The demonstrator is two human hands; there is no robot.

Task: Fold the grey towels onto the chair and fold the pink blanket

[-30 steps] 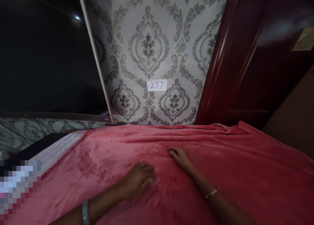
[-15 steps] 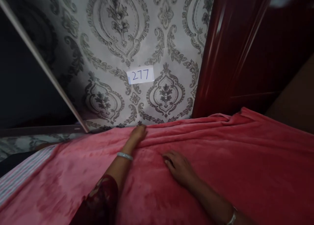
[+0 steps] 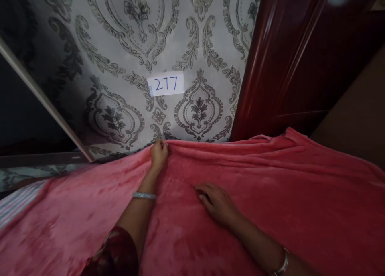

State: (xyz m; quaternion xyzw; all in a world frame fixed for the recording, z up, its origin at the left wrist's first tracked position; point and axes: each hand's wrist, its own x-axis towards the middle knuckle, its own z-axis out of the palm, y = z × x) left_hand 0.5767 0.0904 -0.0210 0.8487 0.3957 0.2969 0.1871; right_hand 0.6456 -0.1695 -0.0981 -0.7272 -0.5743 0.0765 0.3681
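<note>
Along the foot of the patterned wall, a red blanket lies spread across most of the lower view, its far edge close against the wallpaper and running on past the dark red wooden panel. At the left, striped cloth shows from beneath the near-left border. The left hand is at the far edge, fingers bent over the fabric and apparently gripping it; the cloth is drawn up into a small peak there, with creases running off to the right. The right hand lies palm down at mid-blanket, fingers loosely curled, thumb apart from them; whether it pinches any pile or merely rests cannot be determined. A bangle is noted on the left wrist and a thin bracelet on the right. Handling assessment: the material appears to be plush, soft and limp, not fragile, probably moderate in weight given the spread, and likely to drag a little on the layer beneath. The smooth pile may slide through a light pinch. Sound holding points are the hemmed far edge, taken with a full fold between thumb and fingers, and the raised corner at the far right.
</note>
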